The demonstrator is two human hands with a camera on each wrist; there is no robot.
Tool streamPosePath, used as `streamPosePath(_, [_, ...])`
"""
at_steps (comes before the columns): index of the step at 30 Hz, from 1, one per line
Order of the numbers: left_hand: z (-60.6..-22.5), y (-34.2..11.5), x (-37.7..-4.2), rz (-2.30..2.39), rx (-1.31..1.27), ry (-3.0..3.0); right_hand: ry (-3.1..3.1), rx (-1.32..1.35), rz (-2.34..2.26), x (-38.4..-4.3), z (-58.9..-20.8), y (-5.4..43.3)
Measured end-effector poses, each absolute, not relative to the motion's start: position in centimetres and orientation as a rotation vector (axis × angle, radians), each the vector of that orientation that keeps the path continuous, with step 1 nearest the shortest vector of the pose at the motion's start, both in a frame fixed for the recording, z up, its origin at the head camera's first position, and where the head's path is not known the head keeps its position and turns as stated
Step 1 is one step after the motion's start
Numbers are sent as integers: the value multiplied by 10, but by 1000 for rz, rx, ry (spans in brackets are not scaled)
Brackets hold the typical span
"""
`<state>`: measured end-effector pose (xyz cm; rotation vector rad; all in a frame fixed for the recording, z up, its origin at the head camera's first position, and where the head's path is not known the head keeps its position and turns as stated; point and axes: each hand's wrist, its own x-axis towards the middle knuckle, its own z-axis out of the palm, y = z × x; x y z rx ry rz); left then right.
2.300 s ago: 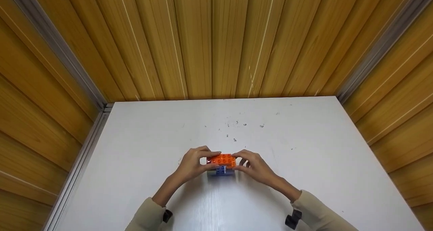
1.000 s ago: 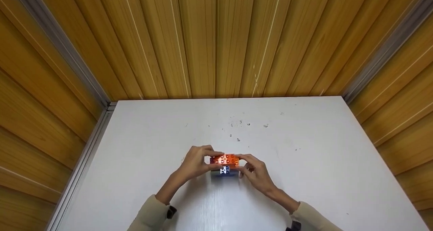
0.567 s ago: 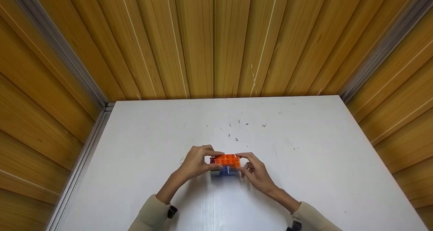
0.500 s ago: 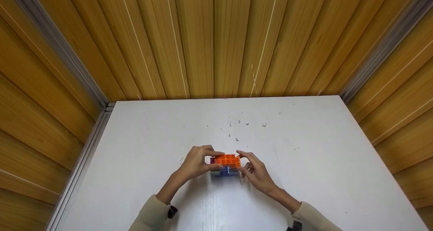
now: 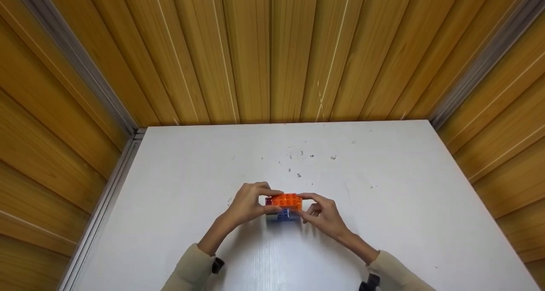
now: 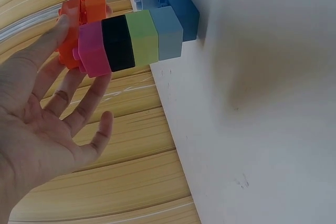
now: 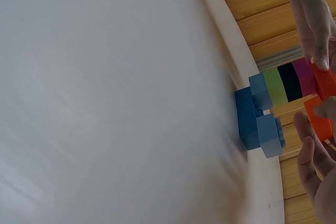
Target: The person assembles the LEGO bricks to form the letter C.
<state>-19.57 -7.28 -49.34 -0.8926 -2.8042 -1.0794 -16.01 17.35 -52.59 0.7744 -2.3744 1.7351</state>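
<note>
A tower of toy building bricks stands at the table's near middle. Its dark blue base brick (image 6: 181, 11) carries a light blue brick (image 6: 167, 32), then lime green (image 6: 143, 36), black (image 6: 118, 43) and magenta (image 6: 93, 50) ones. Across the top lies an orange brick (image 5: 286, 201), overhanging to the right. My left hand (image 5: 247, 203) holds that top brick between thumb and forefinger, other fingers spread. Beneath the overhang sits a second orange brick (image 7: 316, 119). My right hand (image 5: 325, 216) pinches the orange bricks' right end with thumb and index finger; which one it grips, I cannot tell.
Another light blue brick (image 7: 270, 135) rises from the base's other end, below the overhang. The white table (image 5: 191, 167) meets wood-look panel walls (image 5: 255, 69) at the back, with panels at both sides.
My right index finger was lifted slightly off the orange brick half a second ago and touches it again now. My left hand keeps its hold, and the tower stays in place.
</note>
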Motion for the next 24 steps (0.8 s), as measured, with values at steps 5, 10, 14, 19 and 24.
streamPosePath(5, [-493,-73,-196,-1085,-894,-2825,-2396,806,1724,-161,-524,174])
streamPosePath(10, [-493,-74,-197,-1076,-892,-2823,-2418,786,1709,-163,-527,174])
streamPosePath(14, [-493,-75,-196,-1079,-887,-2827,-2452,748,1733,-169,-544,178])
streamPosePath(19, [-493,-75,-195,-1096,-886,-2833,-2440,777,1771,-174,-553,182])
streamPosePath(24, [-492,-72,-195,-1076,-892,-2815,-2355,814,1828,-173,-557,184])
